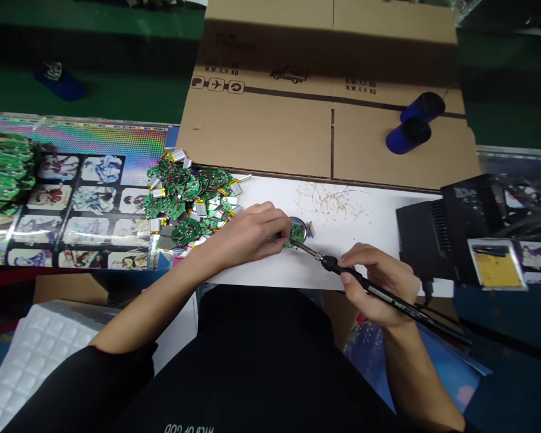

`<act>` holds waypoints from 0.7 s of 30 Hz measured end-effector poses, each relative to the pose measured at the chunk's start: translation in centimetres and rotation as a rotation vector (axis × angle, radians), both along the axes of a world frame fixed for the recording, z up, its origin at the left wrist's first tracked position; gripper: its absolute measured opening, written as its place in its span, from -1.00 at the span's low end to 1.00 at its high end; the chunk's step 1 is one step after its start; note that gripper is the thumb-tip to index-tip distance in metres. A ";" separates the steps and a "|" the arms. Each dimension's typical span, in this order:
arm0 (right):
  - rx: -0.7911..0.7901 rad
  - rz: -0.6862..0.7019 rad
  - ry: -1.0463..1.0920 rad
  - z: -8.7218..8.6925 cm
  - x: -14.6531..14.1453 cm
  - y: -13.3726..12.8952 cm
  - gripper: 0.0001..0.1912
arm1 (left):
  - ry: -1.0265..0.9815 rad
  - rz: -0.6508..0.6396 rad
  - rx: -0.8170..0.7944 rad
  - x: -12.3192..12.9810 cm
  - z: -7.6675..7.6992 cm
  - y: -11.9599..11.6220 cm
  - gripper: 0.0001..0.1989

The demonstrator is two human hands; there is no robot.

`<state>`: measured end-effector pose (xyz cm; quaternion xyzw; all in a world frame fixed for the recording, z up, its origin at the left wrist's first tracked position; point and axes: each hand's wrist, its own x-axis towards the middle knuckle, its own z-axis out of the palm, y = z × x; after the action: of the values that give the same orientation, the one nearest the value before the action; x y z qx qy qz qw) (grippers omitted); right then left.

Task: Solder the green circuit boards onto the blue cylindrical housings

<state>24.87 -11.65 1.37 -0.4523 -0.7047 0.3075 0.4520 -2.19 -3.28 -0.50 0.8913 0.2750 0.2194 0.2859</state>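
Observation:
My left hand point(247, 236) pinches a small round green circuit board point(296, 235), which sits against a round metal piece near a small silver pouch battery. My right hand point(378, 285) grips a black soldering iron point(387, 294), and its metal tip touches the board. Left of my left hand lies a heap of green circuit boards point(189, 201) with red wires and silver pouch batteries. The heap's nearest edge is close to my left wrist. Part of the round board is hidden behind my fingers.
A white sheet point(355, 255) lies under my hands, scattered with wire clippings point(331, 201). A black soldering station point(442, 228) and yellow sponge point(496, 270) stand right. Cardboard point(270, 108) with blue cylinders point(414, 123) lies beyond; more boards point(6, 165) rest on printed sheets point(85, 198) left.

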 end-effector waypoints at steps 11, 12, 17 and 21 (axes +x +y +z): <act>-0.170 -0.220 0.230 1.2 1.4 0.2 -0.70 | 0.021 -0.008 -0.028 0.0 0.3 0.1 -0.85; -0.222 -0.184 0.273 1.5 1.5 0.3 -0.59 | 0.020 -0.007 -0.025 0.0 0.3 0.0 -0.85; -0.332 -0.124 0.147 2.2 1.6 0.5 -0.72 | 0.015 -0.013 -0.013 -0.1 0.3 0.1 -0.84; -0.159 -0.277 0.005 1.4 1.5 0.2 -0.87 | 0.019 -0.011 -0.020 -0.1 0.1 0.1 -0.85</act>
<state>26.42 -11.44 2.74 -0.5789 -0.6078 0.2982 0.4545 -2.30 -3.17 -0.37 0.8919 0.2751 0.2065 0.2935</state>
